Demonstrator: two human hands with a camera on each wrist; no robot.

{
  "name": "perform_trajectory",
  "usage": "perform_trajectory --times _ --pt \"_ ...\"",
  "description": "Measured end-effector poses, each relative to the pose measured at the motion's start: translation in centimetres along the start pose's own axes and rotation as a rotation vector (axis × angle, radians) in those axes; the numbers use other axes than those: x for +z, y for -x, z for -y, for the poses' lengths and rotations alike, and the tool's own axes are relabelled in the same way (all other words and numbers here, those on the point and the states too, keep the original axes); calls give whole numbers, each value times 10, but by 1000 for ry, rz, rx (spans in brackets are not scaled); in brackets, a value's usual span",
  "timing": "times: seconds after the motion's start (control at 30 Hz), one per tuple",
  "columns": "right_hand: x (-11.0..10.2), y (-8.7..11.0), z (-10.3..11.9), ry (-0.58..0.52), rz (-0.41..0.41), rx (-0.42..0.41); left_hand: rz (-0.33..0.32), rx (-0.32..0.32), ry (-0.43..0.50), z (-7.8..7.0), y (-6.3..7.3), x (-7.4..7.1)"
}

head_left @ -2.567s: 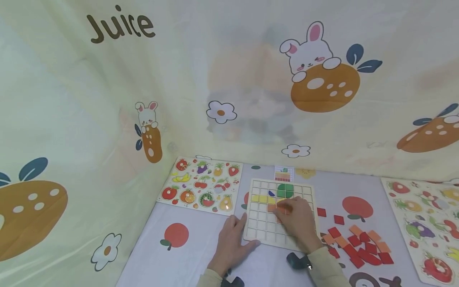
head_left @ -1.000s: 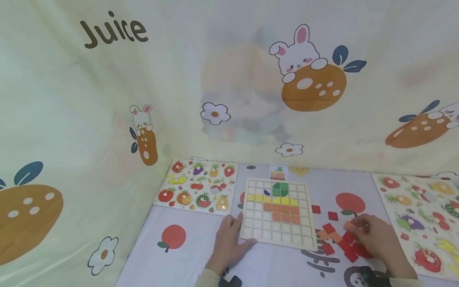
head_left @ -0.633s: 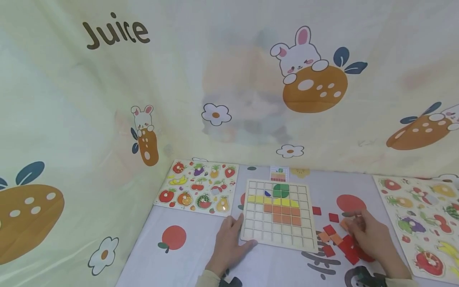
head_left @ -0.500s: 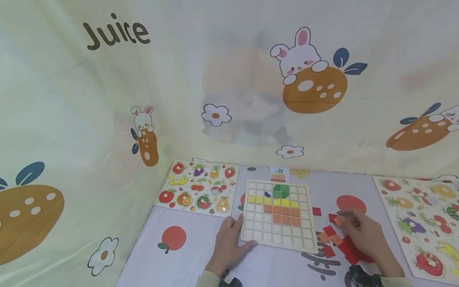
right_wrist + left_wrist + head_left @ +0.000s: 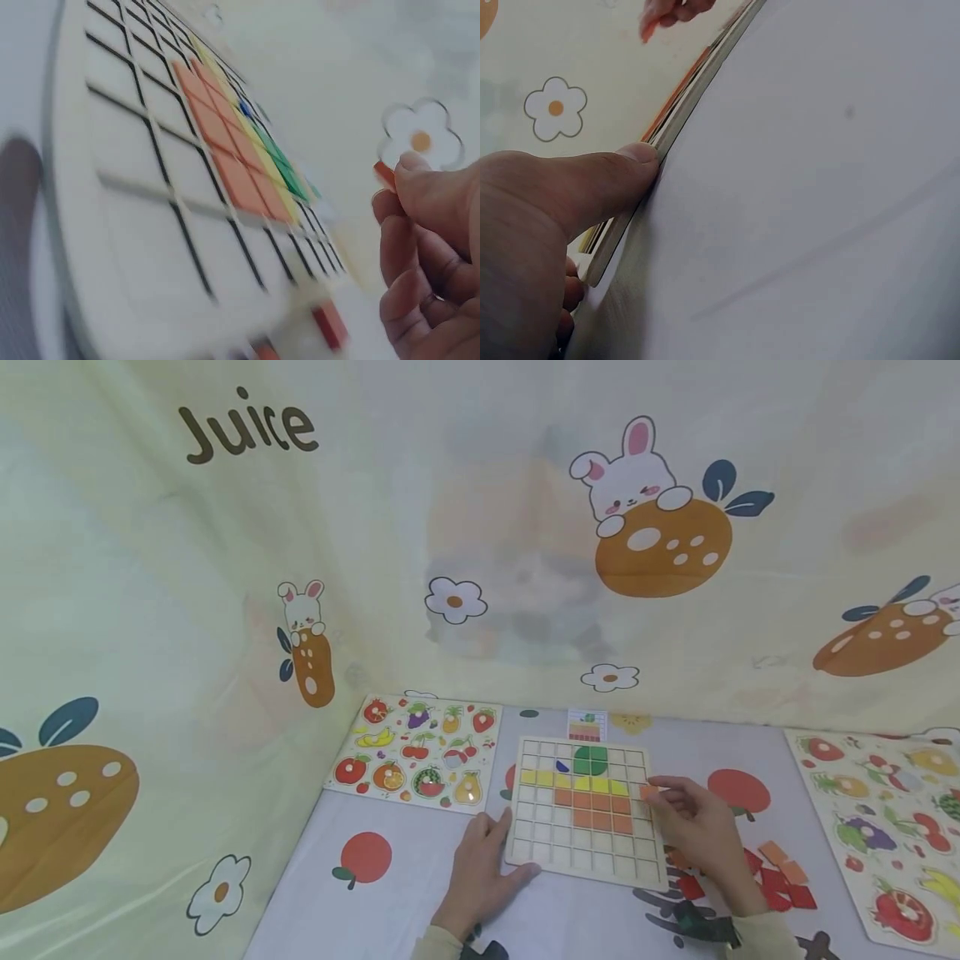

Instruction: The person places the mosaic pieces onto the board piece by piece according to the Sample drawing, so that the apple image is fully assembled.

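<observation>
My right hand (image 5: 697,827) pinches a small orange square tile (image 5: 648,792) between thumb and forefinger, above the right edge of a wooden grid board (image 5: 536,835). In the right wrist view that tile (image 5: 385,174) shows edge-on, apart from the board. On the board lie a green rounded shape (image 5: 590,761), a blue piece (image 5: 562,767), a row of yellow pieces (image 5: 528,777) and two rows of orange tiles (image 5: 602,811). At the near left corner my left hand (image 5: 476,872) holds the board, thumb (image 5: 622,176) against the front edge, fingers along the left side.
Loose red tiles (image 5: 801,897) and orange tiles (image 5: 772,852) lie right of the board, partly behind my right arm. A small pattern card (image 5: 587,727) stands behind it. Fruit puzzle boards lie at left (image 5: 411,752) and right (image 5: 870,827). A printed curtain (image 5: 517,527) encloses the table.
My right hand has taken an orange tile from the loose pile and carried it left to the board's right edge. A second row of orange tiles now shows uncovered. The left hand stays put.
</observation>
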State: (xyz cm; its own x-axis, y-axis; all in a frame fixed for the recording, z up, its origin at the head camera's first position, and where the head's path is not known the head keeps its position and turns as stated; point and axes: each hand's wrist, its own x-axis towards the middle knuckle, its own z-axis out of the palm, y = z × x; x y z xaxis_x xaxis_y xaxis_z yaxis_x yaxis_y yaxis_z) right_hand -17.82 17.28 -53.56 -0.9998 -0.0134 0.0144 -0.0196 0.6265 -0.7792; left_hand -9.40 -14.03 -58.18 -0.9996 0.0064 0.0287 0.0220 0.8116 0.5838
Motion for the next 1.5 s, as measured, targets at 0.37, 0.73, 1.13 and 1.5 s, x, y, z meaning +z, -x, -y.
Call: perform_trajectory --times 0.37,0.73,1.13,1.5 --pt "45 2 30 -64 132 -11 0 19 -5 -5 0 -5" --pt "75 4 35 43 176 -173 9 20 -7 -7 -1 -6" --pt "84 4 41 153 160 -190 -5 23 -42 -6 -1 -5" --pt "88 6 45 211 113 -182 1 4 -18 -4 1 -4"
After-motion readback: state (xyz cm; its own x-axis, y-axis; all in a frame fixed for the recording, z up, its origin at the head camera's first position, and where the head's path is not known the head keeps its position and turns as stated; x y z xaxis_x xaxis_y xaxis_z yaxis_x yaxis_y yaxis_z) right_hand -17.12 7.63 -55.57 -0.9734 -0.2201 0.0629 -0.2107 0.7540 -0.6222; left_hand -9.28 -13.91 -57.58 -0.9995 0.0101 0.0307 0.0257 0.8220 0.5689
